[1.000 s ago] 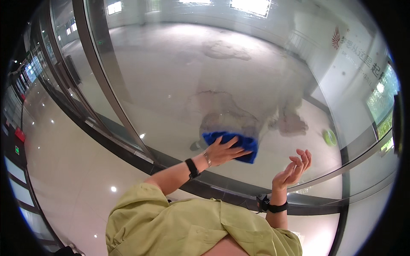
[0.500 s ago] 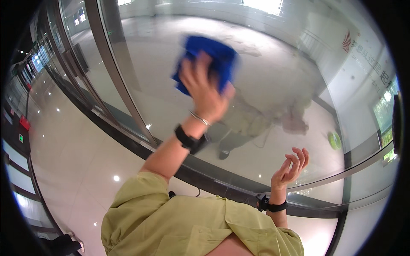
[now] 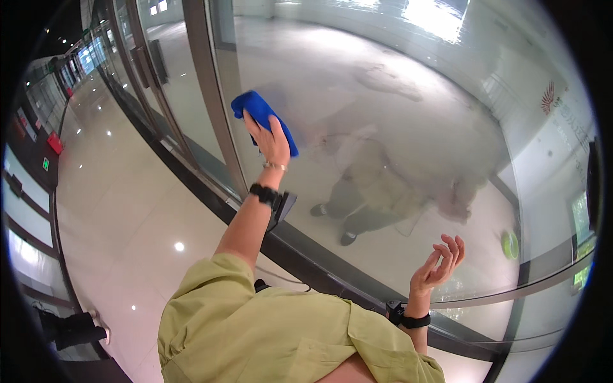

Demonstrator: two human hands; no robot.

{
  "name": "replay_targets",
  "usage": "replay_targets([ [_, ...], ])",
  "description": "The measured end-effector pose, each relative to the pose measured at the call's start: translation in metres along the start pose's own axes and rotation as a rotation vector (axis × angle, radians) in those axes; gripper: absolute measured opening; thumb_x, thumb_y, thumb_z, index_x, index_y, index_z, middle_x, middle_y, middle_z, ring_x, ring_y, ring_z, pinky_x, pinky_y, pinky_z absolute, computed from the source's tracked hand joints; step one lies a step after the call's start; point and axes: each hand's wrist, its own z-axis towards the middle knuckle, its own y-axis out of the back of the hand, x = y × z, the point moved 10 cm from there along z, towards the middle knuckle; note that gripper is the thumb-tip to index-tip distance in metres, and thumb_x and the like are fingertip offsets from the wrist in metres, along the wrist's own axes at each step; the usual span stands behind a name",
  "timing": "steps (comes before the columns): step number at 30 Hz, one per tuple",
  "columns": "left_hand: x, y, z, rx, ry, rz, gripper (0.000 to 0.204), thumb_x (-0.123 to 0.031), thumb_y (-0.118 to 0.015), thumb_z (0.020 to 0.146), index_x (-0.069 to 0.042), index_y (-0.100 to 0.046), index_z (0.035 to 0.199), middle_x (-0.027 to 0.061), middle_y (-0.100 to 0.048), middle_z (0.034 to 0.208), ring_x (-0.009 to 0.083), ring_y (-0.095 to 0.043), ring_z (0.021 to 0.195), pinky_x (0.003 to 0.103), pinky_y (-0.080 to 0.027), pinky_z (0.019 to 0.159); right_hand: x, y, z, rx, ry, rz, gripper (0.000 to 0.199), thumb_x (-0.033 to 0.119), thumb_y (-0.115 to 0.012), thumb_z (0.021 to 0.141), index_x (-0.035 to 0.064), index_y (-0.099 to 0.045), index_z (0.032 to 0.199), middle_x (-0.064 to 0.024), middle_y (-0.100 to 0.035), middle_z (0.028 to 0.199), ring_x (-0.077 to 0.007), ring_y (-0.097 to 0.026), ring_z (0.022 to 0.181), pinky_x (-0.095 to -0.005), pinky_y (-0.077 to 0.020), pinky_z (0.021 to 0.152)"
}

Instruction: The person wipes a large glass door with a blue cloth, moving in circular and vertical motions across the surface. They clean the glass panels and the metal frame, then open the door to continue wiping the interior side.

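My left hand (image 3: 271, 142) presses a folded blue cloth (image 3: 281, 131) against a large glass panel (image 3: 408, 134), close to the upright metal frame (image 3: 207, 83) at the panel's left. The fingers lie over the cloth, and part of the palm side is hidden. Lower on the right, my right hand (image 3: 438, 265) is raised in front of the glass with nothing in it. Its fingers are loosely bent and apart. My own reflection shows faintly in the pane.
A dark sill (image 3: 306, 249) runs along the foot of the glass, with a thin cable (image 3: 281, 276) near my body. Another person's dark-clothed legs (image 3: 76, 330) show at lower left. A glossy tiled floor (image 3: 140, 210) stretches along the left; a red box (image 3: 55, 143) stands by the far wall.
My left hand has moved the cloth left and slightly down across the glass, to beside the metal frame. The view has shifted a little; my right hand keeps nearly the same pose.
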Motion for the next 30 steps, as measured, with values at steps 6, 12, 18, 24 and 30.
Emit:
replay_targets([
  [6, -0.05, -0.025, -0.097, 0.198, -0.158, 0.17, 0.08, -0.025, -0.061, 0.083, 0.007, -0.021, 0.145, 0.0261, -0.019, 0.149, 0.05, -0.016, 0.137, 0.058, -0.017, 0.112, 0.015, -0.02, 0.006, 0.067, 0.03, 0.082, 0.012, -0.003, -0.046, 0.084, 0.0032, -0.055, 0.083, -0.0116, -0.063, 0.105, -0.0352, -0.047, 0.119, -0.0467, -0.0359, 0.1],
  [12, -0.065, -0.042, -0.188, 0.653, -0.588, 0.447, 0.071, -0.029, -0.065, 0.081, 0.005, -0.036, 0.137, 0.0241, -0.021, 0.145, 0.058, -0.016, 0.132, 0.068, -0.015, 0.107, 0.041, -0.024, 0.015, 0.108, 0.095, 0.11, 0.011, -0.002, -0.045, 0.085, 0.003, -0.055, 0.084, -0.0123, -0.063, 0.105, -0.0355, -0.047, 0.119, -0.0469, -0.0367, 0.098],
  [18, -0.019, 0.019, 0.016, -0.056, -0.116, 0.1, 0.069, -0.036, -0.045, 0.093, 0.015, -0.031, 0.137, 0.0232, -0.02, 0.152, 0.043, -0.02, 0.138, 0.049, -0.019, 0.114, 0.037, -0.018, 0.001, 0.079, 0.102, 0.109, 0.011, -0.002, -0.044, 0.083, 0.0022, -0.054, 0.082, -0.013, -0.063, 0.099, -0.0369, -0.046, 0.117, -0.0492, -0.0345, 0.098],
  [24, 0.115, 0.048, -0.049, -0.276, 0.566, 0.06, 0.085, -0.058, -0.041, 0.091, 0.004, -0.024, 0.147, 0.0229, -0.018, 0.154, 0.0423, -0.021, 0.138, 0.048, -0.018, 0.114, 0.034, -0.018, -0.011, 0.124, 0.102, 0.106, 0.011, -0.001, -0.046, 0.086, 0.0024, -0.056, 0.084, -0.013, -0.063, 0.102, -0.037, -0.047, 0.118, -0.0476, -0.0375, 0.098],
  [30, 0.077, 0.014, -0.076, -0.065, 0.622, -0.028, 0.082, -0.052, -0.039, 0.094, 0.01, -0.023, 0.144, 0.0228, -0.01, 0.155, 0.0438, -0.017, 0.139, 0.049, -0.017, 0.114, 0.05, -0.036, 0.011, 0.127, 0.163, 0.163, 0.011, -0.002, -0.044, 0.084, 0.0026, -0.055, 0.083, -0.0132, -0.062, 0.096, -0.0375, -0.047, 0.115, -0.0499, -0.0351, 0.098],
])
